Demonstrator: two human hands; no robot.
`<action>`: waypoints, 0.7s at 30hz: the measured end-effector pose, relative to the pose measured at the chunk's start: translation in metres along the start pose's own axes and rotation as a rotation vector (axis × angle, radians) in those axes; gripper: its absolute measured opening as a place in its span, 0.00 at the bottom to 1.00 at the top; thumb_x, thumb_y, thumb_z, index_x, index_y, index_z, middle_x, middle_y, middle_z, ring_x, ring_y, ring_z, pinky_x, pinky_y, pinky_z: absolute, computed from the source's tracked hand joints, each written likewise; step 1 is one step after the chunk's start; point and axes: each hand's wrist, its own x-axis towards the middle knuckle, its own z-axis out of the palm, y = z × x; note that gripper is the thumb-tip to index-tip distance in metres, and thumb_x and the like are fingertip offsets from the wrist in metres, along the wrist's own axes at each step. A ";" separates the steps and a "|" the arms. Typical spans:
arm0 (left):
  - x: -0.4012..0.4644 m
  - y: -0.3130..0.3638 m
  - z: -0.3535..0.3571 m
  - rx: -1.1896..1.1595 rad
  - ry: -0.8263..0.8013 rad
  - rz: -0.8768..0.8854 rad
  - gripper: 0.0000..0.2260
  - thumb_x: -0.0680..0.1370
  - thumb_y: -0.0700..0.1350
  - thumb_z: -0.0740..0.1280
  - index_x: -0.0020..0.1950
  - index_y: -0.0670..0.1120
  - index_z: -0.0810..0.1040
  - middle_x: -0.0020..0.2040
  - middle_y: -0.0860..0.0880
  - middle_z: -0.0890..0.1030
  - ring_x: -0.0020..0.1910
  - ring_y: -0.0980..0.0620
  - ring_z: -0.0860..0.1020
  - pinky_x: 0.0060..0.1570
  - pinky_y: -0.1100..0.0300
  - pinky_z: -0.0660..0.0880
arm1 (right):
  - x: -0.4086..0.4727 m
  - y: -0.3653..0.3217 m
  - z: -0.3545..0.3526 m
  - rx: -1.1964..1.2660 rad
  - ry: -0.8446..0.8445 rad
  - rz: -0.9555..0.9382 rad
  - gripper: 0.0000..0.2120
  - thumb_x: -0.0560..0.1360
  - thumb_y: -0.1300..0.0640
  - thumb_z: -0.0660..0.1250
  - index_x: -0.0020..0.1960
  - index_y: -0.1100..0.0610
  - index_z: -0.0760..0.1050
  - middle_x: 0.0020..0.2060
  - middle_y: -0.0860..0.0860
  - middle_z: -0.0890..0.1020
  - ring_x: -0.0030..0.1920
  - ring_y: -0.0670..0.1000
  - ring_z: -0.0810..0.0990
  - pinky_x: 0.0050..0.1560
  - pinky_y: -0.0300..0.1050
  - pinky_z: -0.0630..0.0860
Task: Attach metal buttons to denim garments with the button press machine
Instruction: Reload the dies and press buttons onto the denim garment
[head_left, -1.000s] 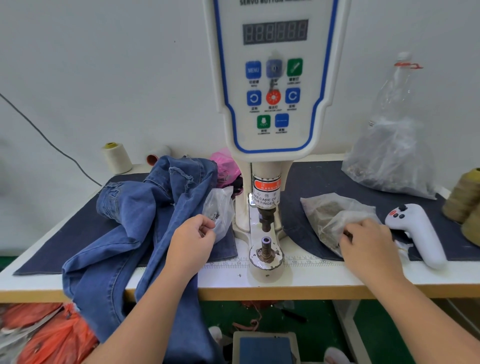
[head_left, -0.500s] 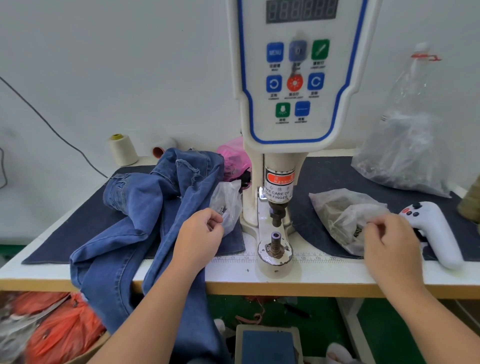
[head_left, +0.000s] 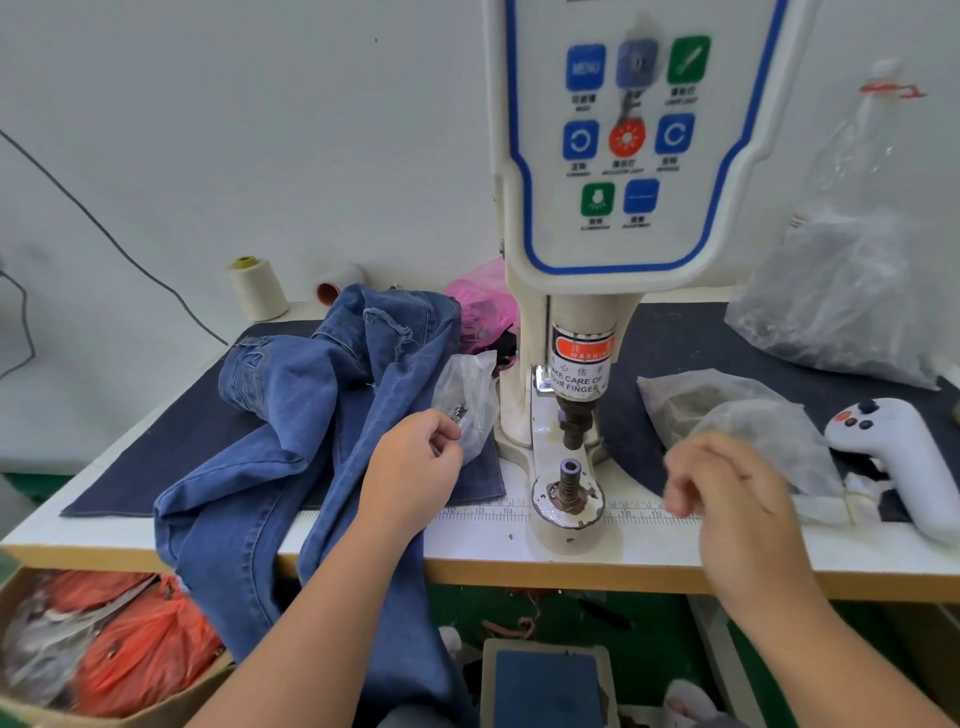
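Blue denim jeans (head_left: 291, 447) lie heaped on the left of the table and hang over its front edge. My left hand (head_left: 415, 462) rests on the denim, its curled fingers pinching the edge of a small clear plastic bag (head_left: 470, 400) holding metal parts. The button press machine (head_left: 613, 156) stands in the middle, with its lower die (head_left: 568, 480) bare under the punch (head_left: 574, 423). My right hand (head_left: 727, 493) hovers blurred to the right of the die, fingers curled. Whether it holds a button is hidden. Behind it lies a clear bag of buttons (head_left: 727, 415).
A white handheld controller (head_left: 904, 452) lies at the right. A large clear bag (head_left: 841, 301) stands at the back right, a thread cone (head_left: 257, 288) and a pink bag (head_left: 483, 301) at the back. Below are a foot pedal (head_left: 545, 686) and a box of orange bags (head_left: 130, 649).
My right hand has left the button bag and moved left toward the die. My left hand has stayed at the small bag.
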 end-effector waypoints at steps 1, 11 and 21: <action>0.000 0.000 0.000 -0.001 0.000 0.002 0.08 0.75 0.41 0.65 0.43 0.55 0.76 0.34 0.52 0.78 0.37 0.56 0.75 0.34 0.60 0.75 | -0.003 -0.002 0.007 0.013 -0.054 0.026 0.15 0.79 0.57 0.60 0.34 0.54 0.73 0.28 0.53 0.73 0.32 0.50 0.72 0.40 0.48 0.72; 0.000 0.001 0.000 -0.023 -0.008 0.001 0.09 0.75 0.39 0.65 0.43 0.54 0.76 0.33 0.52 0.77 0.31 0.61 0.73 0.33 0.67 0.72 | -0.001 -0.006 0.038 0.275 -0.081 0.320 0.11 0.79 0.52 0.66 0.41 0.50 0.84 0.27 0.48 0.75 0.26 0.45 0.71 0.36 0.45 0.72; 0.001 0.001 0.001 0.003 -0.009 0.018 0.08 0.75 0.40 0.65 0.43 0.54 0.76 0.33 0.54 0.77 0.34 0.61 0.74 0.33 0.71 0.70 | 0.007 -0.013 0.039 0.249 -0.167 0.384 0.13 0.80 0.53 0.65 0.41 0.50 0.84 0.30 0.51 0.79 0.25 0.47 0.71 0.37 0.48 0.73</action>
